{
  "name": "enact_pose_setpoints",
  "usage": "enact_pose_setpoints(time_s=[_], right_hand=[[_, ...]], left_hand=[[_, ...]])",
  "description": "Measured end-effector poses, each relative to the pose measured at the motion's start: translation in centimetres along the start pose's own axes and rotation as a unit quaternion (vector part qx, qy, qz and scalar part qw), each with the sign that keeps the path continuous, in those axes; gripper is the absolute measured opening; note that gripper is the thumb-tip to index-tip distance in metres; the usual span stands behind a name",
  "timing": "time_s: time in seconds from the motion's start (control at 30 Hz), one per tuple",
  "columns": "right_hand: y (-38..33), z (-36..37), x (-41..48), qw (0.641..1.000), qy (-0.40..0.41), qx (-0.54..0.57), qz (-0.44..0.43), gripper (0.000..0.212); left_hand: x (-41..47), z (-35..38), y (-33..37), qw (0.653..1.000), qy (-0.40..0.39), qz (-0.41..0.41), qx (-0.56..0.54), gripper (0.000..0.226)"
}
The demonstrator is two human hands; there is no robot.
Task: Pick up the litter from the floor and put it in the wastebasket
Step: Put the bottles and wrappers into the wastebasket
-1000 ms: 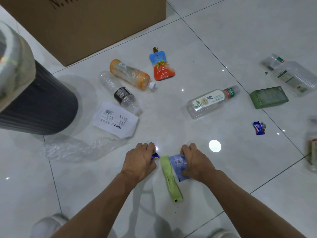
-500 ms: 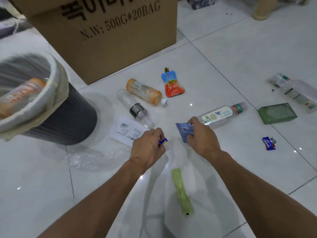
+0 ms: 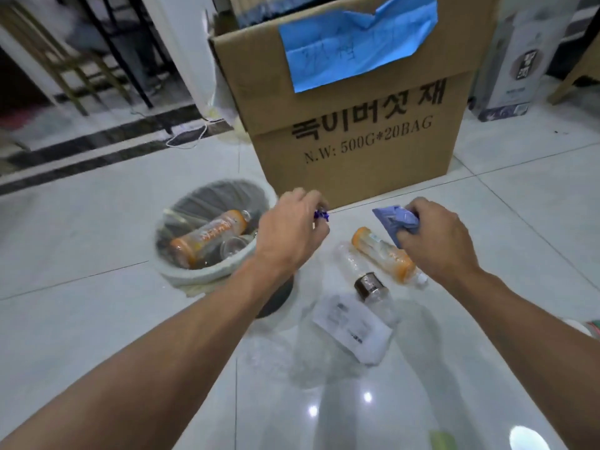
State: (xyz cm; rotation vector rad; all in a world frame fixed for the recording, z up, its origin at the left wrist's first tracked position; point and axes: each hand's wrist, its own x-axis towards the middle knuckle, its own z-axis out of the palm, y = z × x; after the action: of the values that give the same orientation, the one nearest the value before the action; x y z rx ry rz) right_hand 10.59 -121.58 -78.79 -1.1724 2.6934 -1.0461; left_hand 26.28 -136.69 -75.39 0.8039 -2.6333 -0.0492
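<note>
My left hand pinches a small blue candy wrapper just right of the wastebasket. The basket is dark with a white liner over its rim and holds an orange bottle and clear plastic. My right hand grips a crumpled light-blue packet above the floor. Under my hands lie an orange bottle, a clear bottle with a dark label, a white paper label and a clear plastic film.
A large cardboard box with a blue sheet on its flap stands just behind the basket and my hands. A green strip lies at the bottom edge. Chair legs stand at the far left, a white carton at the far right.
Both hands rose from the floor with their wrappers and moved toward the wastebasket. The view tilted up, so the basket's inside and the box front now show; the green strip stayed on the floor.
</note>
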Motion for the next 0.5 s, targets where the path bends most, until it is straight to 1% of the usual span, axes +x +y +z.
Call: enact_pose_setpoints(time_s=[0.13,0.3,0.4,0.47,0.5], right_hand=[[-5.4,2.2,1.2,0.999,0.0,0.019,-0.038,0.014],[-11.0,4.5,1.8,0.996,-0.014,0.046,-0.074,0.012],[-13.1,5.1,2.1,0.995,-0.02,0.039,-0.094,0.012],[-14.2,5.4,2.4,0.994,-0.026,0.04,-0.099,0.012],[-14.6,5.6,2.5,0.994,-0.029,0.04,-0.099,0.012]], left_hand=[[-0.1,-3.9,-6.7,0.995,0.002,-0.093,0.03,0.019],[-1.8,-5.9,-13.6,0.982,-0.02,-0.177,0.056,0.025],[-2.3,-5.7,-15.5,0.978,-0.036,-0.197,0.053,0.024],[-2.3,-5.3,-16.2,0.98,-0.064,-0.185,0.041,0.025],[-2.3,-5.0,-16.3,0.98,-0.092,-0.171,0.035,0.027]])
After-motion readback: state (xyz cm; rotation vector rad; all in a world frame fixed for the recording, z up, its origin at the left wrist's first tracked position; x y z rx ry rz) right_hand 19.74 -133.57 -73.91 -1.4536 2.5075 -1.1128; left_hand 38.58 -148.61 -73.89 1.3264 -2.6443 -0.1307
